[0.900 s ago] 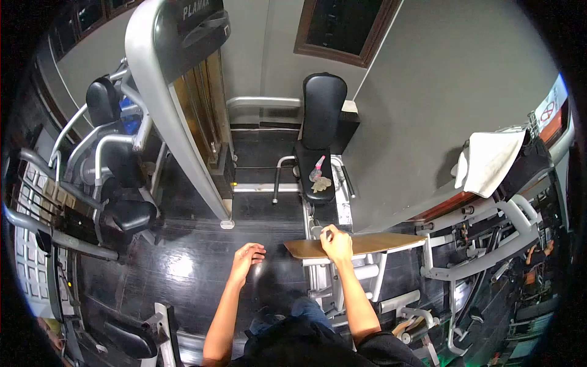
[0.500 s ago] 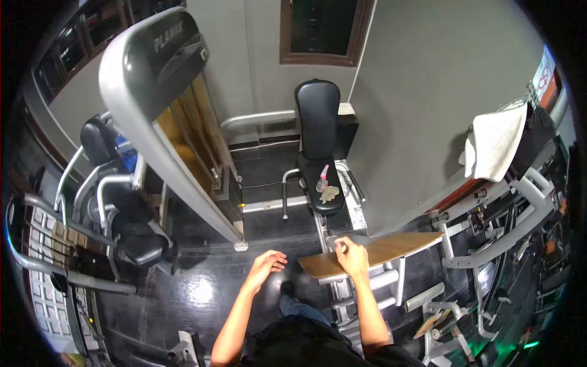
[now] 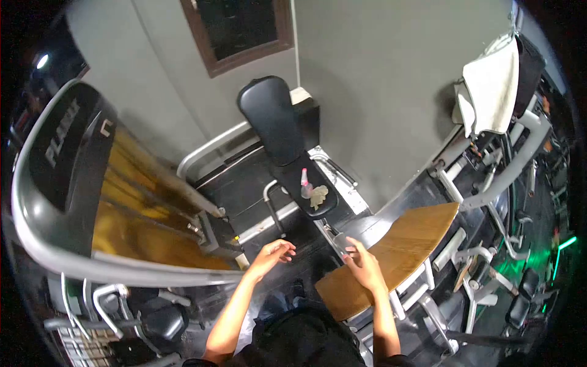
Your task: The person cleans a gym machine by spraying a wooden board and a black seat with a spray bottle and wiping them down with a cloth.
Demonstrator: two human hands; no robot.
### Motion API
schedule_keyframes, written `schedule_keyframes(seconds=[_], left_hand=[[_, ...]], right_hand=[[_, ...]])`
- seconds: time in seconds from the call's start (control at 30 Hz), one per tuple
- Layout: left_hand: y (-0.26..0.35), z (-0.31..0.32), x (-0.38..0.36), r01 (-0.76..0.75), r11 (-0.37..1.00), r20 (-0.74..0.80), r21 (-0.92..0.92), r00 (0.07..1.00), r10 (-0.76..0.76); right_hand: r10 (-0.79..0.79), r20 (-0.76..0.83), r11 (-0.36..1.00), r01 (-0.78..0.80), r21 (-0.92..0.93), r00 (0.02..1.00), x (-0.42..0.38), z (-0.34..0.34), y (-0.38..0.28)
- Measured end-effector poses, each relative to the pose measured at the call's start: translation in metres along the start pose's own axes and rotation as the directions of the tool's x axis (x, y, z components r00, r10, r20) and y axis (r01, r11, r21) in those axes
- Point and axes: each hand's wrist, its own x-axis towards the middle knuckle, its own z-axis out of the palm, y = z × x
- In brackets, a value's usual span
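My left hand (image 3: 273, 257) is held out in front of me, its fingers loosely bent and apart, with nothing in it. To its right, my right hand (image 3: 364, 268) is open with fingers spread, overlapping a curved brown wooden board (image 3: 413, 235) on a white metal frame. Beyond both hands stands a machine with a black padded seat (image 3: 324, 211) and a tall black backrest (image 3: 272, 119). On that seat rest a clear bottle with a pink top (image 3: 306, 185) and a crumpled pale cloth (image 3: 318, 196).
A large weight-stack tower (image 3: 36, 202) marked PLAMAX rises at the left. A white towel (image 3: 489, 88) hangs at the upper right. Gym machines with white frames (image 3: 474, 263) fill the right side. A grey wall (image 3: 367, 92) stands behind the seat.
My view has turned to the right and tilted, and the tower looms larger at the left. My right hand has opened from a loosely closed shape. Bottle and cloth stay on the seat.
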Motion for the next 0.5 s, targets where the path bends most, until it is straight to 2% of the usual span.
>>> schedule_keyframes(seconds=[0.07, 0.13, 0.2, 0.27, 0.33, 0.4, 0.47, 0.5], left_hand=[[0.008, -0.013, 0.025, 0.020, 1.000, 0.022, -0.008, 1.000, -0.020], [0.008, -0.025, 0.052, 0.042, 0.999, 0.066, 0.011, 0.997, -0.043], [-0.002, -0.040, 0.085, 0.050, 0.998, 0.083, 0.039, 0.995, -0.053], [-0.009, -0.054, 0.119, 0.092, 0.995, 0.140, 0.031, 0.986, -0.096], [-0.016, -0.065, 0.154, 0.064, 0.995, -0.011, 0.075, 0.998, -0.063], [-0.038, -0.084, 0.194, 0.100, 0.990, 0.026, 0.102, 0.994, -0.103], [-0.055, -0.096, 0.241, -0.021, 0.986, -0.072, 0.163, 0.997, 0.033], [-0.074, -0.101, 0.270, 0.020, 0.992, -0.069, 0.122, 0.998, -0.012]], right_hand=[[-0.041, 0.044, 0.998, 0.039, 0.047, 0.998, 0.016, 0.009, -0.003], [-0.011, 0.081, 1.000, 0.009, 0.021, 0.997, 0.031, 0.014, -0.009], [0.016, 0.104, 0.991, -0.030, 0.130, 0.994, 0.050, 0.022, -0.003], [0.050, 0.095, 0.992, -0.061, 0.113, 0.994, 0.070, 0.024, 0.000], [0.087, 0.097, 0.991, -0.097, 0.097, 0.991, 0.095, 0.024, 0.005], [0.183, 0.048, 0.980, -0.186, 0.076, 0.982, 0.120, 0.019, 0.019], [0.276, -0.020, 0.951, -0.270, 0.153, 0.961, 0.149, 0.032, 0.063], [0.359, -0.009, 0.914, -0.349, 0.209, 0.933, 0.159, 0.035, 0.076]])
